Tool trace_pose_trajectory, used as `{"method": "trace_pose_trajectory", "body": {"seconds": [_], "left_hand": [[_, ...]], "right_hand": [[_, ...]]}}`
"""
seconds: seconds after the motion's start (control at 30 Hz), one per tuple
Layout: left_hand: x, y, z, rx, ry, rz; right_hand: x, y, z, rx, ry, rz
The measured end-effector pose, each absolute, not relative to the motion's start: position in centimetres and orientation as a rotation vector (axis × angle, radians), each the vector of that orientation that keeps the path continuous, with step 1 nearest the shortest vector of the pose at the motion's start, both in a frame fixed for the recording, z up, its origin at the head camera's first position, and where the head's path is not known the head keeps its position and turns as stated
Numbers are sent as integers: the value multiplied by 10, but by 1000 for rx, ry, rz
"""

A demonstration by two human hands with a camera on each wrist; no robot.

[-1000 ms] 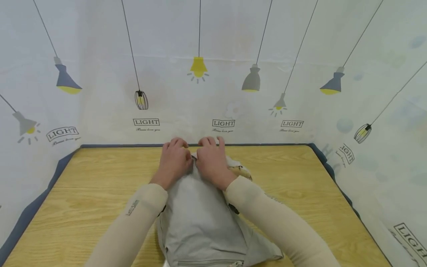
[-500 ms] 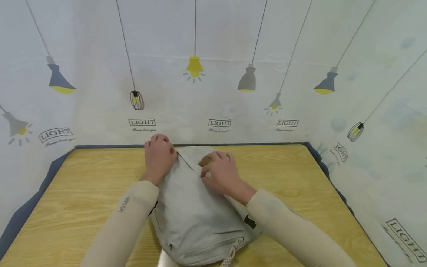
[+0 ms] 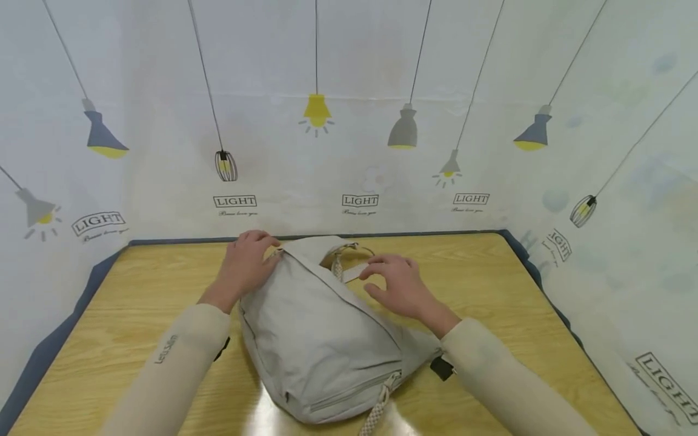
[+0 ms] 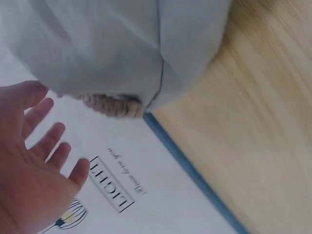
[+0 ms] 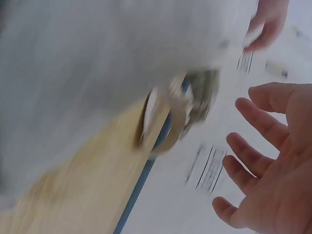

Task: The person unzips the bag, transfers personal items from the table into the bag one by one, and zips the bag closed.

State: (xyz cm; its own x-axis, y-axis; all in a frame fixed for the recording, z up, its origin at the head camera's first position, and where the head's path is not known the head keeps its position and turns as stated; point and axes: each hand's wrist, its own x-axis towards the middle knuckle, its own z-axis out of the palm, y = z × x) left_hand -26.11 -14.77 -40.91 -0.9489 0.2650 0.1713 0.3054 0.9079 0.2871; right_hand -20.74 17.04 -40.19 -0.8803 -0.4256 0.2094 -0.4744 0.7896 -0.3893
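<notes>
A light grey sling bag (image 3: 322,339) lies on the wooden table, its narrow end toward the back wall. My left hand (image 3: 245,263) is at the bag's upper left corner, its fingers loosely bent with the thumb near the fabric edge. In the left wrist view those fingers (image 4: 58,156) are spread and grip nothing. Right of the bag's top, my right hand (image 3: 400,287) hovers beside a pale strap (image 3: 357,272), fingers relaxed and apart in the right wrist view. A braided cord (image 3: 375,415) hangs from the front zipper (image 3: 349,393).
Near the right sleeve a black strap end (image 3: 442,367) sticks out from the bag's side. The wooden table (image 3: 163,290) meets a white wall covering (image 3: 294,169) with printed lamps along a dark blue edge (image 3: 436,234).
The bag has spread flatter and turned, its lower right corner swinging out to the right. My hands have moved apart, the right one drawing away from the fabric toward the right.
</notes>
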Motion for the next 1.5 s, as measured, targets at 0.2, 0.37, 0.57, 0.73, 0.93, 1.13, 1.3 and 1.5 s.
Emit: {"method": "trace_pose_trajectory", "body": {"seconds": [0.2,0.37,0.57,0.73,0.93,1.13,1.3,1.5], "left_hand": [[-244,-160,-404,-794,-2947,-256],[-221,-159,-399,-930,-3082,83],[-205,-151,-403,-1139,-3053,170],[-201,-147,-409,-1279,-2950,232],[-197,-147,-417,-1334,-2955,249],[-194,-146,-424,-1324,-2975,234],[-188,-143,-430,-1273,-2985,177],[-180,-136,-441,-1155,-2956,64]], "right_hand": [[-220,222,-417,593,-3031,675],[-223,256,-431,503,-3131,696],[-227,279,-443,393,-3186,726],[-229,287,-447,335,-3201,728],[-226,293,-451,324,-3186,726],[-224,292,-451,317,-3174,726],[-225,292,-450,291,-3173,720],[-227,296,-449,243,-3165,710]]}}
